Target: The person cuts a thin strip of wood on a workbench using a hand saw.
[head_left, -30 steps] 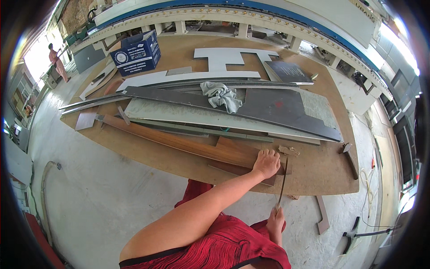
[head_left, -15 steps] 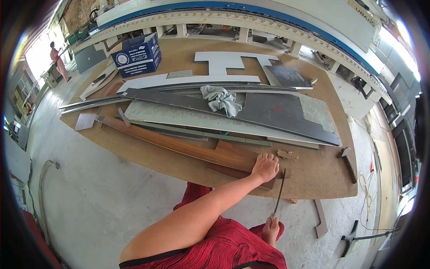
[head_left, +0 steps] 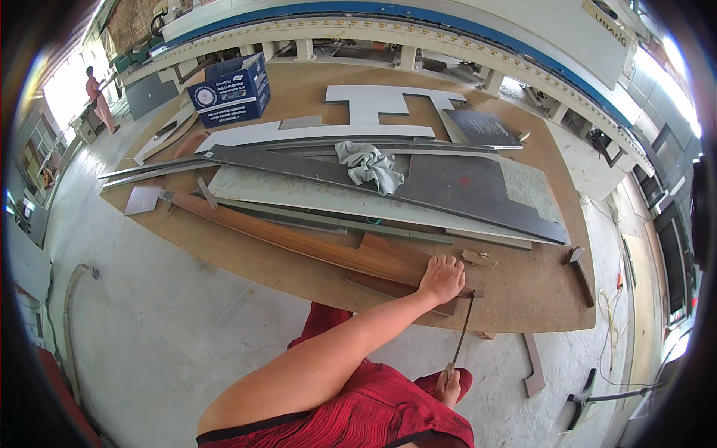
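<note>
A long brown wooden strip lies along the table's near side. My left hand grips its right end, fingers curled together over the top. Below it, past the table edge, my right hand is closed round the handle of a thin handsaw. The narrow blade points up and away, its tip just right of my left hand, by the end of the strip. Whether the teeth touch the wood cannot be made out. A flat dark brown piece lies under the strip's near side.
Dark and pale panels are stacked mid-table, a grey cloth on them. A blue box stands at the far left, a hammer at the right edge. A long machine runs behind. Another person stands far left.
My right hand and the saw have drawn slightly back toward me, so the blade tip sits lower. My left hand stays in place on the strip.
</note>
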### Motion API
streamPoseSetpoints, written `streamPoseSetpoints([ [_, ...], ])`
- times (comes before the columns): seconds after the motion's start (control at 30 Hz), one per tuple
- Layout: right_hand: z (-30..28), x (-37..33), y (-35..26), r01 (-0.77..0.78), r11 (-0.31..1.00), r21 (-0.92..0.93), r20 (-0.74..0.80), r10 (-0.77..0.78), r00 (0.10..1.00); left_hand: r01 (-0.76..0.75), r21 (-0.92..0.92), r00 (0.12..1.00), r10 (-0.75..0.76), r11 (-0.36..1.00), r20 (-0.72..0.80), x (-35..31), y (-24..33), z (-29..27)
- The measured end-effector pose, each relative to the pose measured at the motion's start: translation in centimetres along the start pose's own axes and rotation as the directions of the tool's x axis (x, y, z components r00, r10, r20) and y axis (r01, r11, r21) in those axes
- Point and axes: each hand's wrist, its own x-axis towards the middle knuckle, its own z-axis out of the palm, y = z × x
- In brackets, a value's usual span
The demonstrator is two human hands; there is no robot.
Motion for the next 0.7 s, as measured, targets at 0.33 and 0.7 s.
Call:
streamPoseSetpoints([
  [0.33, -0.4, 8.1, -5.0, -0.285, 0.957, 0.049, 0.193, 0.271, 0.943, -0.003, 0.011, 1.000, 0.003, 1.000, 0.009, -0.2, -0.3, -0.1],
  [0.7, 0.1, 6.0, -1.9, -0.166, 0.982, 0.088, 0.136, 0.153, 0.979, -0.012, 0.032, 1.000, 0.013, 0.999, -0.017, 0.0, -0.2, 0.0],
])
